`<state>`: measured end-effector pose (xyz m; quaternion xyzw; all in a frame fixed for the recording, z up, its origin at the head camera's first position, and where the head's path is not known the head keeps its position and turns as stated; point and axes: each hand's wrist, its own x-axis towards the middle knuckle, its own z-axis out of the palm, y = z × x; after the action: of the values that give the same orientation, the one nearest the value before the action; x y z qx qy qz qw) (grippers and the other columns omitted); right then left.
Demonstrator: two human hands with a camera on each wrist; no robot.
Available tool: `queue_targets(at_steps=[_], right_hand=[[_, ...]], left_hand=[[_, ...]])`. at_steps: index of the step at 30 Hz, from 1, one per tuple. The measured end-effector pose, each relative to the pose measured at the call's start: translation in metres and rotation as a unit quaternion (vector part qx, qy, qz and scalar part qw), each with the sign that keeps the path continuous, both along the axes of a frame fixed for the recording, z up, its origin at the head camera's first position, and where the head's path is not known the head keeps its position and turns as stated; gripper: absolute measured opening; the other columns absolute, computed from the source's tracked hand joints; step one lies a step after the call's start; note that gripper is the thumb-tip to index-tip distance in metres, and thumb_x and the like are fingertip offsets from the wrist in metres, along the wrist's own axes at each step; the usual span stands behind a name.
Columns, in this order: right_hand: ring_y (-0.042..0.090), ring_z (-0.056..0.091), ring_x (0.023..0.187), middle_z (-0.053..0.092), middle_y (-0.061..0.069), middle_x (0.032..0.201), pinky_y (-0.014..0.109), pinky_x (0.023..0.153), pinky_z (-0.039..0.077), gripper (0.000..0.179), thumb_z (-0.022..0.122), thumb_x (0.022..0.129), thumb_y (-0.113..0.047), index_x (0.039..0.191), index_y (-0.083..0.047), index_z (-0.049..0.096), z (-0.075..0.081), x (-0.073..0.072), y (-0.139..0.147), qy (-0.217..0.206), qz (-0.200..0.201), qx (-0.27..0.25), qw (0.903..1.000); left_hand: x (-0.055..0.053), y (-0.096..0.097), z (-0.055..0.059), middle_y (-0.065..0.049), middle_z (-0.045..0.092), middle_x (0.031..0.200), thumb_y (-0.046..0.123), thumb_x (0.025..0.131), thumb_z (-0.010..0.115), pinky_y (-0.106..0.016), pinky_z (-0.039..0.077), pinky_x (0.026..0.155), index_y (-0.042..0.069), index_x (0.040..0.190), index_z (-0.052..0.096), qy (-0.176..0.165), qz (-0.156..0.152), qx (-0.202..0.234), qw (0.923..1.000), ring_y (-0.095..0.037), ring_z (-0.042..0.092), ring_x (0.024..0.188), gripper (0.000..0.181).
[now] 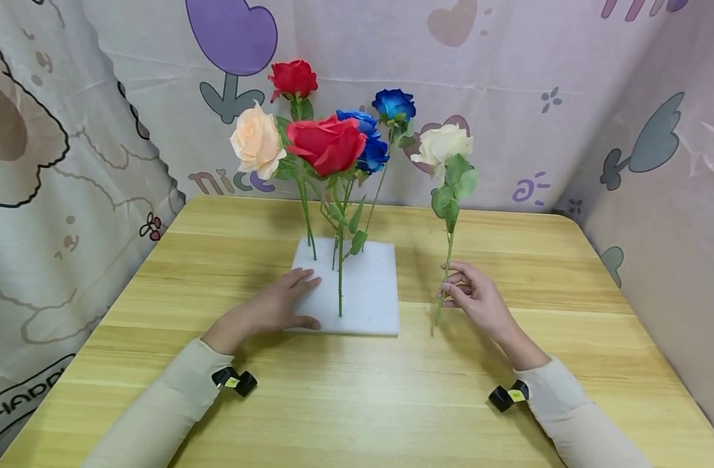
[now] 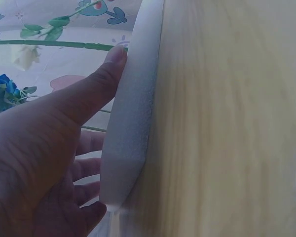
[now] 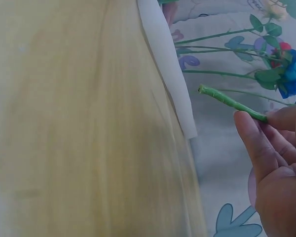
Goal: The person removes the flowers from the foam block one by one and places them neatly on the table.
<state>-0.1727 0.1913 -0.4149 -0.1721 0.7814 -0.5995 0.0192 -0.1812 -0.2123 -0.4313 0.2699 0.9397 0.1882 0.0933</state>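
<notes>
My right hand (image 1: 478, 298) pinches the green stem of a white artificial rose (image 1: 443, 144), held nearly upright to the right of a white foam board (image 1: 371, 296). In the right wrist view, the cut end of the stem (image 3: 227, 100) sticks out past thumb and fingers. My left hand (image 1: 277, 304) rests on the board's left side, fingers spread and thumb near its front edge. Standing in the board are a large red rose (image 1: 328, 146), another red rose (image 1: 294, 79), a peach rose (image 1: 256, 143) and blue roses (image 1: 395, 105).
The board lies on a wooden table (image 1: 357, 403), toward its back half. A patterned cloth (image 1: 503, 71) hangs behind the table and along both sides. Black wrist cameras sit at both sleeves. The upright stems crowd the board's left and back parts.
</notes>
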Motion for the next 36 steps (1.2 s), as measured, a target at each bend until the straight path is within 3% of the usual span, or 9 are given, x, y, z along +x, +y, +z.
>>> queue_targets(at_steps=[4, 9, 18, 27, 36], right_hand=[[0.032, 0.068, 0.086, 0.057, 0.035, 0.104, 0.038, 0.074, 0.060, 0.040, 0.053, 0.098, 0.004, 0.136, 0.010, 0.042, -0.002, 0.003, 0.001, -0.023, -0.002, 0.008, 0.9997], [0.041, 0.066, 0.088, 0.054, 0.038, 0.106, 0.040, 0.075, 0.060, 0.041, 0.052, 0.098, 0.006, 0.136, 0.013, 0.040, -0.004, 0.004, 0.001, -0.045, 0.004, 0.001, 0.9990], [0.047, 0.065, 0.088, 0.053, 0.039, 0.105, 0.039, 0.074, 0.060, 0.042, 0.052, 0.097, 0.008, 0.136, 0.014, 0.038, -0.008, 0.004, -0.004, -0.080, 0.027, -0.009, 0.9964], [0.036, 0.067, 0.085, 0.057, 0.033, 0.104, 0.040, 0.074, 0.060, 0.045, 0.053, 0.096, 0.007, 0.137, 0.012, 0.034, -0.013, 0.004, -0.009, -0.109, 0.028, -0.003, 0.9936], [0.038, 0.065, 0.091, 0.057, 0.028, 0.104, 0.039, 0.076, 0.060, 0.046, 0.052, 0.096, 0.006, 0.139, 0.008, 0.035, -0.016, 0.006, -0.012, -0.130, 0.028, 0.000, 0.9911]], left_hand=[[0.000, 0.000, 0.000, -0.016, 0.026, 0.157, 0.070, 0.075, 0.067, -0.051, 0.029, 0.113, 0.010, 0.151, 0.037, 0.004, -0.002, 0.001, 1.0000, -0.039, 0.023, 0.143, 0.102], [-0.001, -0.001, -0.001, -0.016, 0.027, 0.157, 0.069, 0.075, 0.067, -0.050, 0.030, 0.113, 0.010, 0.151, 0.038, 0.010, -0.005, 0.000, 0.9999, -0.039, 0.024, 0.143, 0.101], [-0.001, -0.001, -0.001, -0.017, 0.027, 0.157, 0.069, 0.075, 0.067, -0.051, 0.030, 0.113, 0.009, 0.151, 0.038, 0.008, -0.007, 0.006, 0.9999, -0.040, 0.023, 0.143, 0.101], [-0.002, -0.001, 0.001, -0.017, 0.028, 0.156, 0.067, 0.076, 0.068, -0.051, 0.031, 0.112, 0.009, 0.151, 0.038, 0.012, -0.008, 0.000, 0.9999, -0.040, 0.025, 0.142, 0.099], [-0.002, 0.000, 0.001, -0.017, 0.028, 0.156, 0.065, 0.076, 0.070, -0.050, 0.030, 0.113, 0.009, 0.150, 0.039, 0.012, -0.007, -0.001, 0.9999, -0.040, 0.025, 0.142, 0.099]])
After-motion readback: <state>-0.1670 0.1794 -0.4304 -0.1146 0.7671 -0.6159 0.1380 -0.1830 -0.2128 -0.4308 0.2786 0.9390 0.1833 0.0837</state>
